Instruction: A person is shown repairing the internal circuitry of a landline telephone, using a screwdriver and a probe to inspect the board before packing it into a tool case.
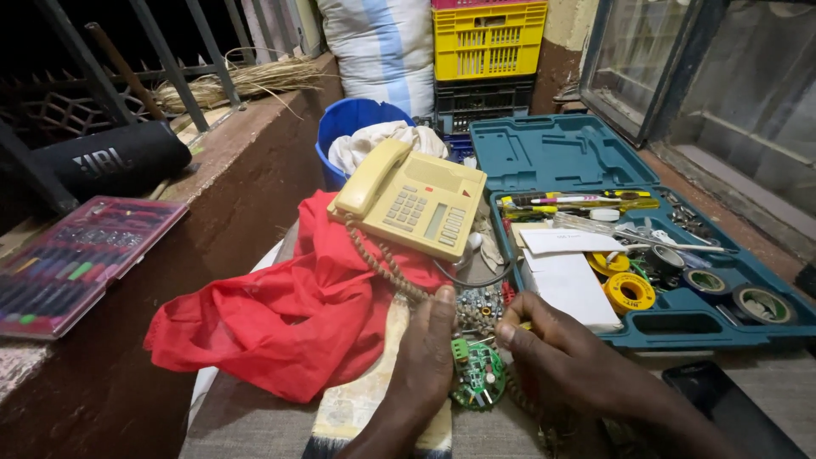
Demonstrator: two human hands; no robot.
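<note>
My left hand [425, 357] and my right hand [565, 357] meet near the bottom centre. Between their fingertips they pinch something small that I cannot make out, just above a round green circuit board [478, 376]. A second board with small parts [481, 303] lies behind my fingers. A cream desk telephone [412, 198] rests on a red cloth [293, 314], its coiled cord [382, 259] running down toward my left thumb.
An open teal tool case [552, 153] at right holds tape rolls [629, 291], a white box [571, 285] and small tools. A dark phone [735, 408] lies at lower right. On the left ledge sit a bit set case [76, 259] and a black speaker [115, 160]. Blue bucket [353, 119] and yellow crate [489, 38] stand behind.
</note>
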